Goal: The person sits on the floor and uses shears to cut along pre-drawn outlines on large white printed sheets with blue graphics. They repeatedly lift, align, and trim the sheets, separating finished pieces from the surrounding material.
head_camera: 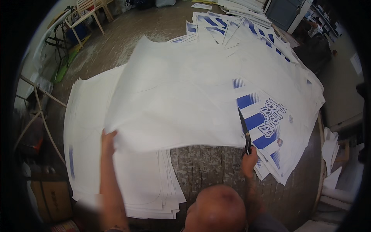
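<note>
A large white sheet [174,87] of paper or thin fabric spans the table between my hands, its near edge lifted and bowed. My left hand [109,142] pinches its left near corner. In my right hand [249,163] is a pair of black-handled scissors [246,136], the blades pointing away from me along the sheet's right end. Whether the blades are cutting cannot be told. Right beside them lies a white printed sheet [261,121] with blue stripes and stylised lettering. Under my left forearm rests a stack of white sheets [142,185] with curved outlines.
More blue-and-white printed sheets [214,26] overlap at the table's far side. The worn brown tabletop [203,165] shows near me. Beyond the left edge stand a cream plastic chair [84,14] and a cardboard box [52,200]. A person [314,27] is at the far right.
</note>
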`<state>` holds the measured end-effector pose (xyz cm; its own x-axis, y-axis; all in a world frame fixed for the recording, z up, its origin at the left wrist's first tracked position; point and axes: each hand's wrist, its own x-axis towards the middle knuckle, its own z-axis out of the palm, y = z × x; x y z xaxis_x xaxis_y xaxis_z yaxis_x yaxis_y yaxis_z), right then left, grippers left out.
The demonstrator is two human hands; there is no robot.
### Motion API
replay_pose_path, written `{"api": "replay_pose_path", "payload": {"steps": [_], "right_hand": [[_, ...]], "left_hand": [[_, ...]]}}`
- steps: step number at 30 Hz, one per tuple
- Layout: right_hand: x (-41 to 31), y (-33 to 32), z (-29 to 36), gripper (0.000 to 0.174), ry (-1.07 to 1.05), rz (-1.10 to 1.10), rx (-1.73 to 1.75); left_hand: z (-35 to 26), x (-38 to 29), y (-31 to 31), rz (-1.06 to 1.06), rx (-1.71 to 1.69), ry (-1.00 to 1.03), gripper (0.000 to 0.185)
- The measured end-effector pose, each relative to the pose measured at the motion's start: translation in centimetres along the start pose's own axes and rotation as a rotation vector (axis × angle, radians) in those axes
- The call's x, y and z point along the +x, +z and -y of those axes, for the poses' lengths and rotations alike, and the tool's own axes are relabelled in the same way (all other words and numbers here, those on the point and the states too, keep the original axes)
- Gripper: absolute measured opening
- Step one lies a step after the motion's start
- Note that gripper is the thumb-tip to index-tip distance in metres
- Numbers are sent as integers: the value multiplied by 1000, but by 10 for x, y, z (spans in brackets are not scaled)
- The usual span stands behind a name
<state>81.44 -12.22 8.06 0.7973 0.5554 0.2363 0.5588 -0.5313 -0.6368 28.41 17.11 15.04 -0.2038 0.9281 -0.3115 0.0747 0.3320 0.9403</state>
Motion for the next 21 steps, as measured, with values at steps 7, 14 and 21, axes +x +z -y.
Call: {"api": "replay_pose_path", "payload": {"steps": [7,14,21], "right_hand": [[60,44,0,38,-187,62,-176],[78,96,15,38,-313,89,-237],[96,85,2,25,-305,42,-185]], "left_hand": [[64,-22,-261,-175,184,-349,50],[133,-75,-364,-451,707,-618,64],[139,-76,-408,-458,697,-558,67]]}}
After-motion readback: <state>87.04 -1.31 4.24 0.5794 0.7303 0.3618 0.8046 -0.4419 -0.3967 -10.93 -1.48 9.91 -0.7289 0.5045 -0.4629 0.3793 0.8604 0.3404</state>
